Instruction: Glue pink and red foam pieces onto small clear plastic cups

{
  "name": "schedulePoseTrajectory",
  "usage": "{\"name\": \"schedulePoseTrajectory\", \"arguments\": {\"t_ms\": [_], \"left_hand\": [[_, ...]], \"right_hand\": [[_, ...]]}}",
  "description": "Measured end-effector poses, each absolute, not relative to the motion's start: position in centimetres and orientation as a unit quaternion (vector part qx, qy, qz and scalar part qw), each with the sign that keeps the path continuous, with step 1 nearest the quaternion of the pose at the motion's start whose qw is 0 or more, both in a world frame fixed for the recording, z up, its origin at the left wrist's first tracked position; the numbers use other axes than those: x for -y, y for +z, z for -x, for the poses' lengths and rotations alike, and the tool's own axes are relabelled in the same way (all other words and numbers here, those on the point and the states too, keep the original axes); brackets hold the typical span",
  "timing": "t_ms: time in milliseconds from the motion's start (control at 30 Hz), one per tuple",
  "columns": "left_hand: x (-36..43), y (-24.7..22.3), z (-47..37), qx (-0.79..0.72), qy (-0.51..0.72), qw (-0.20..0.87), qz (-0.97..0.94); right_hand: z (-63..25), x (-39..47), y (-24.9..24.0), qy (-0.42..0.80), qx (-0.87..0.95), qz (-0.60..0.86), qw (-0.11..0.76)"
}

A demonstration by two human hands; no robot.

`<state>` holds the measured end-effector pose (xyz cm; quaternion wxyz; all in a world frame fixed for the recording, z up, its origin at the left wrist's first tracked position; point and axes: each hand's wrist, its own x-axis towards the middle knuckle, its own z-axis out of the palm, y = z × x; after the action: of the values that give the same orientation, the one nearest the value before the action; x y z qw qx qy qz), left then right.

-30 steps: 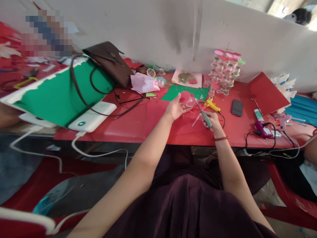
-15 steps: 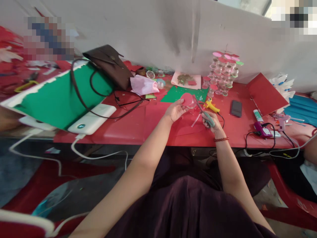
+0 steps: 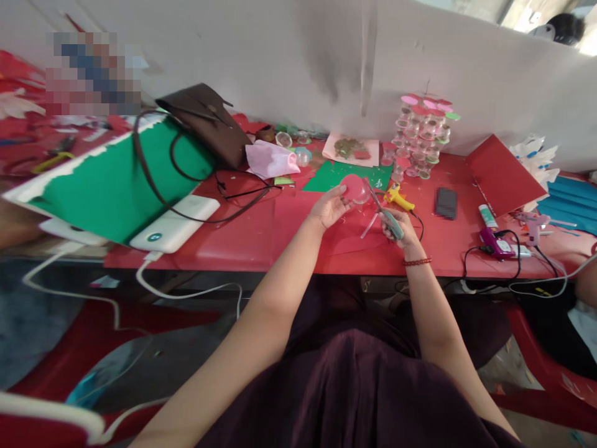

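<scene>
My left hand [image 3: 329, 208] pinches a round pinkish-red paper disc [image 3: 353, 186] above the red table. Against the disc's right side is a small clear plastic cup [image 3: 365, 195], partly covered by it. My right hand [image 3: 403, 231], with a red bead bracelet at the wrist, is closed around green-handled scissors [image 3: 394, 224]. Their blades point up and left, close to the disc and cup; whether they touch is too small to tell. Beneath both hands lies red paper [image 3: 298, 218]. A thin pale strip [image 3: 368, 226] is between my hands.
A yellow glue gun [image 3: 400, 198] lies just beyond my right hand. Behind it stands a stack of clear cups [image 3: 422, 140] with coloured discs. A green sheet [image 3: 342, 174] is farther back. A brown bag [image 3: 205, 121] and white power bank [image 3: 180, 225] sit left, a dark phone-like object [image 3: 446, 203] right.
The view has shifted very slightly. Both hands, the disc, the cup and the scissors stay in nearly the same positions.
</scene>
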<state>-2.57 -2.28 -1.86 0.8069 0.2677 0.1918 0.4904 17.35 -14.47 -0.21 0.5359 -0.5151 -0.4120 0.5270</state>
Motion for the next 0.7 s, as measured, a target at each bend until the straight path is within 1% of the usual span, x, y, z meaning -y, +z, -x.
{"name": "schedulePoseTrajectory", "arguments": {"t_ms": [400, 700], "left_hand": [[3.01, -0.86, 2.45, -0.174, 0.496, 0.800, -0.289], [2.32, -1.43, 2.58, -0.191, 0.499, 0.797, -0.283]], "right_hand": [[-17.38, 14.35, -0.51, 0.517, 0.415, 0.527, 0.532], [-17.55, 14.27, -0.95, 0.508, 0.431, 0.531, 0.524]]}}
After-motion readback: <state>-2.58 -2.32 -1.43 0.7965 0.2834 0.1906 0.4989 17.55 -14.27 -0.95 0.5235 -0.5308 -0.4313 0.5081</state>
